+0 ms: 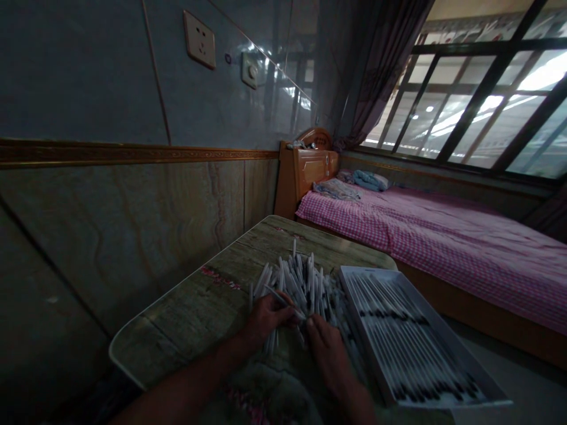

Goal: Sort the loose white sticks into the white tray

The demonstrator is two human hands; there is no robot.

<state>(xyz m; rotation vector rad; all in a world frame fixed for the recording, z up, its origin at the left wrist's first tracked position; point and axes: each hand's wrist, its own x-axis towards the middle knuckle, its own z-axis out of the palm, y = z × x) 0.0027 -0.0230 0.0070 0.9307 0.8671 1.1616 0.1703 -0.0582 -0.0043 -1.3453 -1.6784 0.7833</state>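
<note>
Left hand [268, 321] pinches a slim white pen [282, 300] above a loose pen heap [301, 286] on the wood-grain surface [310, 242]; right hand [325, 354] touches heap, grip unclear.

Pink gingham-sheeted bed [443, 248] at 2 o'clock, orange-brown wooden headboard [310, 171] at 12, crumpled blue cloth [367, 180] lying against it. Black-framed glass window [469, 100] and sheer mauve curtain [376, 65] at 1. Cream wall socket [199, 40] and round-knob wall switch [250, 69] on glossy grey tiled wall [80, 71] at 11.
</note>
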